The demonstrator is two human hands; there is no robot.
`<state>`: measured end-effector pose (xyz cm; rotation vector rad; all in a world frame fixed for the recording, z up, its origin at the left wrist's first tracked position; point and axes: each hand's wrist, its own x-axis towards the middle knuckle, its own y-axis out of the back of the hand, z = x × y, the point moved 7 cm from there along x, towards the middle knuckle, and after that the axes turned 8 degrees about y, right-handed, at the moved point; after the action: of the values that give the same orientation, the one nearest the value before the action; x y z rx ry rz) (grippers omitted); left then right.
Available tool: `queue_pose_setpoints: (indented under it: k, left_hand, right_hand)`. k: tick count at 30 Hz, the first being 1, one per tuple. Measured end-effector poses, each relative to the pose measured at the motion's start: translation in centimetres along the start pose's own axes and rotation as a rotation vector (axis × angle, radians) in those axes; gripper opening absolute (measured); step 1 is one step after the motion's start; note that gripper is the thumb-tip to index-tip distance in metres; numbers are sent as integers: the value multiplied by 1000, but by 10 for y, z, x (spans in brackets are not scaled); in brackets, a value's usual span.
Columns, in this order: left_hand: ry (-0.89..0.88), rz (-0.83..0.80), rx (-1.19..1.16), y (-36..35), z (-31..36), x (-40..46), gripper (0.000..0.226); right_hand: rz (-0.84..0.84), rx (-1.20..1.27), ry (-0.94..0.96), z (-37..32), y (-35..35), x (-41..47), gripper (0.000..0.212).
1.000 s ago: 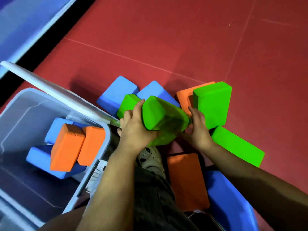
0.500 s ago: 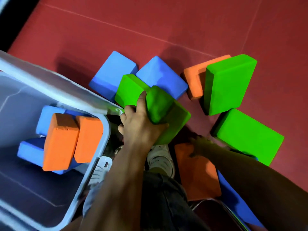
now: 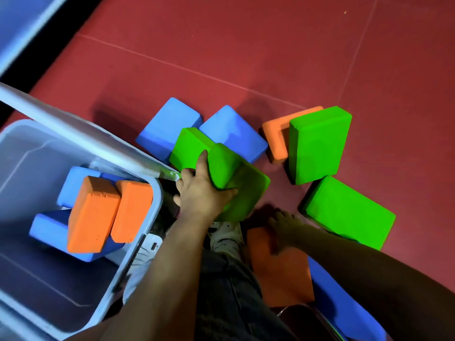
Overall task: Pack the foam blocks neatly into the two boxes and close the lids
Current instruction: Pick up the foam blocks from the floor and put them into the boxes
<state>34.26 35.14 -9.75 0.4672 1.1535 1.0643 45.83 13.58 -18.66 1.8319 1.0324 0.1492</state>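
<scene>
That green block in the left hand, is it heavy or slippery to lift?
Probably light: the left hand alone holds the green foam block. Likely not slippery, since its surface looks matte. It seems slightly squashy but keeps its shape, with rounded edges showing.

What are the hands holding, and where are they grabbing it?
The left hand grips a green foam block by its near end. The right hand rests on a flat orange block, gripping nothing.

The box (image 3: 157,200) runs off the left and bottom edges. A blue block (image 3: 344,299) lies mostly hidden under the right forearm. The right hand (image 3: 283,225) sits in shadow, its grip unclear.
</scene>
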Motion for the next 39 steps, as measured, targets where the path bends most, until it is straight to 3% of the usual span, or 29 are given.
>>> queue_pose_setpoints:
  k: [3,4,6,7,8,10,16,21,25,30,32,36,39]
  left_hand:
    - [-9,16,-9,5,-5,-8,111]
    - [-13,21,-15,7,-7,-10,111]
    - [-35,54,-49,15,-13,-21,111]
    - [-51,77,-78,20,-15,-26,111]
    - [-64,101,-110,26,-18,-33,112]
    - [-91,153,-170,40,-21,-48,113]
    - [-233,366,-372,105,-44,-108,111]
    - [-244,616,-524,176,-109,-173,109]
    - [-160,850,-544,235,-179,-223,108]
    - [146,1088,-508,285,-246,-252,104]
    - [233,1093,-483,293,-256,-238,102]
    - [244,944,-432,293,-261,-189,101]
    - [230,933,-474,292,-262,-175,92]
  right_hand:
    - [111,-59,94,-3,23,-10,47]
    - [-12,-190,142,-3,21,-4,46]
    - [-418,-370,244,0,18,17,49]
    - [-576,-327,196,7,21,31,66]
    - [-619,-391,178,14,29,48,88]
    - [-657,-499,239,12,35,66,109]
    - [-385,-297,336,-39,85,59,121]
    - [-186,-123,559,-130,139,38,105]
    - [-85,-23,754,-198,170,-2,97]
    - [-80,39,935,-269,186,-53,95]
    - [-67,97,1001,-291,189,-69,95]
    - [-38,194,1080,-325,183,-93,95]
    - [-11,225,1107,-350,170,-101,98]
